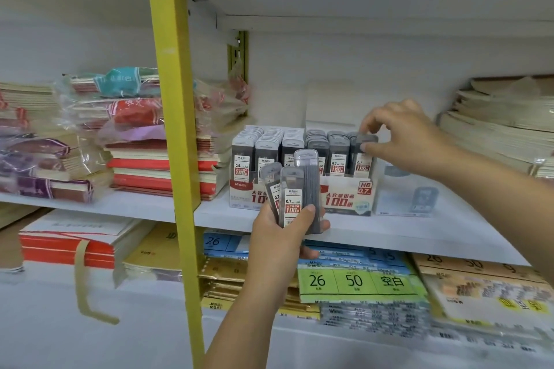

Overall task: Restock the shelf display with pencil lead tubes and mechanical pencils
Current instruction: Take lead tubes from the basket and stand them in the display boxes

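Observation:
Two white display boxes stand side by side on the middle shelf: the 0.5 box [239, 199] on the left and the 0.7 box [347, 199] on the right, both filled with rows of upright lead tubes. My left hand [281, 234] holds three clear lead tubes [292, 192] fanned upright in front of the boxes. My right hand [401, 141] pinches the dark cap of one lead tube [364, 159] standing at the front of the rightmost row of the 0.7 box. No mechanical pencils are in sight.
A yellow upright post [174, 117] divides the shelving. Wrapped notebook stacks [129, 135] lie left of the boxes, a pale blue box [404, 198] and paper stacks [497, 126] to the right. Label packs [356, 281] fill the lower shelf. The white shelf board [389, 234] runs below the boxes.

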`<state>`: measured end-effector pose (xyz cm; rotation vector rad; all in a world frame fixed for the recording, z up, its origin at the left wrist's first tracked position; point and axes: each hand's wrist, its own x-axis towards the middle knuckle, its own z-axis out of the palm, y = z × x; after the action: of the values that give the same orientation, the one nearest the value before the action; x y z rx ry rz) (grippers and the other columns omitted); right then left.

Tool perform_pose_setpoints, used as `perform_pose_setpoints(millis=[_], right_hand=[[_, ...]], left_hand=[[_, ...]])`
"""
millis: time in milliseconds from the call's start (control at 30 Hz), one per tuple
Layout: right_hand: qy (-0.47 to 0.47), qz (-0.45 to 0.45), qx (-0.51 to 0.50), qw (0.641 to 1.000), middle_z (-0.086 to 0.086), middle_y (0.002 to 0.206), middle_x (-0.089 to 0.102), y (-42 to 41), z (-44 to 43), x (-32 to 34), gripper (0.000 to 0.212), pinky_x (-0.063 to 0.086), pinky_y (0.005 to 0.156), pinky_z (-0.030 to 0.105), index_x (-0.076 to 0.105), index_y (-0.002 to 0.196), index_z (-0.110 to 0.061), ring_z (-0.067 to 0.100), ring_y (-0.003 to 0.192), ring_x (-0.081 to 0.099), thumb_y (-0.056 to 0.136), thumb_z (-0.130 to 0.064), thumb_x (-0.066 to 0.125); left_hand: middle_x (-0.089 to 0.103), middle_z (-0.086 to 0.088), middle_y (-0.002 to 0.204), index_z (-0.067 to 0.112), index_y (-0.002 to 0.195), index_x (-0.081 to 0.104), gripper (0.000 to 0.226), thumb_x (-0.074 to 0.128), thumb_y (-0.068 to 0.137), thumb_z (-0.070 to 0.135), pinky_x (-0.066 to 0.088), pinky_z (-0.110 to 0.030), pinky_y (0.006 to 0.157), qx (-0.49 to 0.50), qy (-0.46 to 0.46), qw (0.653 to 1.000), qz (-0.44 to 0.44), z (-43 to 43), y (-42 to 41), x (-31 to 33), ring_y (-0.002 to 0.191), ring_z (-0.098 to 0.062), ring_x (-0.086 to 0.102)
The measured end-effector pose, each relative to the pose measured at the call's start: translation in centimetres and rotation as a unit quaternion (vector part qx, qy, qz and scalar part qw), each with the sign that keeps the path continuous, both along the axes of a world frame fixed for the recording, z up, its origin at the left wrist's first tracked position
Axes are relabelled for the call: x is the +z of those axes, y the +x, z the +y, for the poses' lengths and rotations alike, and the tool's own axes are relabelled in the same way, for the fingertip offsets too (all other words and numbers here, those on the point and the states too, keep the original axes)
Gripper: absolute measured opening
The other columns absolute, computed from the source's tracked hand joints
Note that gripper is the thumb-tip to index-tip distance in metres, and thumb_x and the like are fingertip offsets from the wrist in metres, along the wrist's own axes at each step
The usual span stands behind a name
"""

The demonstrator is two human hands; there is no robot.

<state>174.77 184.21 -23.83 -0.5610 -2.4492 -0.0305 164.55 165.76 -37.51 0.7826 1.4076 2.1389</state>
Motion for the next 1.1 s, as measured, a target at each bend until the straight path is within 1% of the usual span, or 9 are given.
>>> perform_pose_setpoints(millis=[100, 233, 300, 400, 500, 667, 767, 933, 1100], right_hand=[[0.042, -0.009, -0.040, 0.998, -0.007, 0.096, 0.045, -0.2, 0.4, -0.5, 0.015, 0.024, 0.081, 0.028, 0.069, 0.102, -0.034, 0.013, 0.103, 0.030, 0.089, -0.039, 0.065], [0.010, 0.124, 0.020, 0.992, -0.015, 0.093, 0.052, 1.0, -1.7, -2.2, 0.022, 0.028, 0.077, 0.016, 0.069, 0.111, -0.029, 0.002, 0.091, 0.041, 0.094, -0.029, 0.057], [-0.123, 0.175, 0.096, 0.972, -0.021, 0.089, 0.061, 1.6, -3.8, -4.1, 0.019, 0.040, 0.068, 0.009, 0.067, 0.107, -0.036, -0.005, 0.076, 0.054, 0.091, -0.030, 0.058], [-0.356, 0.182, 0.192, 0.896, -0.011, 0.089, 0.070, 1.9, -6.4, -7.3, 0.030, 0.045, 0.050, 0.014, 0.062, 0.116, -0.041, 0.008, 0.056, 0.062, 0.091, -0.025, 0.065], [-0.458, 0.201, 0.242, 0.831, -0.001, 0.080, 0.072, 2.1, -7.0, -8.7, 0.038, 0.043, 0.045, 0.022, 0.058, 0.125, -0.029, 0.018, 0.051, 0.060, 0.094, -0.007, 0.060], [-0.486, 0.181, 0.284, 0.806, 0.011, 0.090, 0.071, 2.9, -6.6, -8.0, 0.028, 0.046, 0.058, 0.027, 0.054, 0.115, -0.029, 0.019, 0.066, 0.060, 0.094, -0.010, 0.056], [-0.480, 0.166, 0.281, 0.814, 0.003, 0.096, 0.074, 2.9, -6.9, -8.2, 0.026, 0.048, 0.063, 0.024, 0.053, 0.114, -0.032, 0.016, 0.070, 0.062, 0.090, -0.032, 0.064], [-0.486, 0.171, 0.259, 0.817, 0.002, 0.105, 0.074, 2.6, -6.3, -8.9, 0.033, 0.049, 0.076, 0.029, 0.059, 0.122, -0.039, 0.024, 0.095, 0.066, 0.100, -0.017, 0.050], [-0.485, 0.211, 0.245, 0.812, 0.000, 0.099, 0.075, 2.9, -6.0, -9.3, 0.031, 0.056, 0.071, 0.025, 0.067, 0.114, -0.035, 0.020, 0.077, 0.068, 0.096, -0.012, 0.059]], left_hand=[[0.079, 0.003, 0.098, 0.025, 0.115, 0.059, 0.020, 0.065, 0.097, 0.018, 0.053, -0.021, 0.045, -0.016, -0.006, 1.000, 0.005, -0.1, 0.0, -0.2, 0.085, -0.016, 0.077], [0.079, 0.002, 0.097, 0.026, 0.117, 0.059, 0.023, 0.065, 0.096, 0.019, 0.053, -0.021, 0.045, -0.047, -0.009, 0.999, 0.017, -0.4, 0.2, -0.4, 0.088, -0.017, 0.077], [0.079, 0.002, 0.097, 0.027, 0.118, 0.059, 0.025, 0.066, 0.096, 0.019, 0.053, -0.021, 0.047, -0.064, -0.017, 0.997, 0.029, -0.7, 0.5, -0.4, 0.089, -0.016, 0.077], [0.079, 0.000, 0.098, 0.026, 0.112, 0.063, 0.019, 0.068, 0.095, 0.019, 0.053, -0.021, 0.047, -0.074, -0.038, 0.995, 0.051, -0.9, 1.3, -0.5, 0.089, -0.018, 0.077], [0.078, -0.002, 0.100, 0.026, 0.112, 0.066, 0.017, 0.067, 0.096, 0.025, 0.054, -0.021, 0.049, -0.092, -0.069, 0.991, 0.062, -1.3, 1.6, -0.5, 0.092, -0.018, 0.076], [0.076, 0.000, 0.110, 0.030, 0.110, 0.073, 0.032, 0.072, 0.080, 0.043, 0.056, -0.024, 0.061, -0.139, -0.104, 0.985, 0.008, -2.2, 1.2, 0.2, 0.083, -0.015, 0.072], [0.076, -0.002, 0.107, 0.026, 0.108, 0.070, 0.026, 0.075, 0.084, 0.034, 0.055, -0.024, 0.063, -0.115, -0.116, 0.987, 0.015, -2.1, 1.0, 0.1, 0.088, -0.018, 0.069], [0.078, 0.001, 0.102, 0.023, 0.107, 0.065, 0.024, 0.077, 0.086, 0.017, 0.054, -0.022, 0.059, -0.070, -0.090, 0.993, -0.009, -2.1, 0.8, -0.7, 0.079, -0.010, 0.074], [0.078, 0.004, 0.100, 0.022, 0.109, 0.065, 0.024, 0.076, 0.087, 0.019, 0.054, -0.021, 0.058, -0.057, -0.076, 0.995, 0.005, -1.7, 0.8, -0.7, 0.079, -0.008, 0.075]])
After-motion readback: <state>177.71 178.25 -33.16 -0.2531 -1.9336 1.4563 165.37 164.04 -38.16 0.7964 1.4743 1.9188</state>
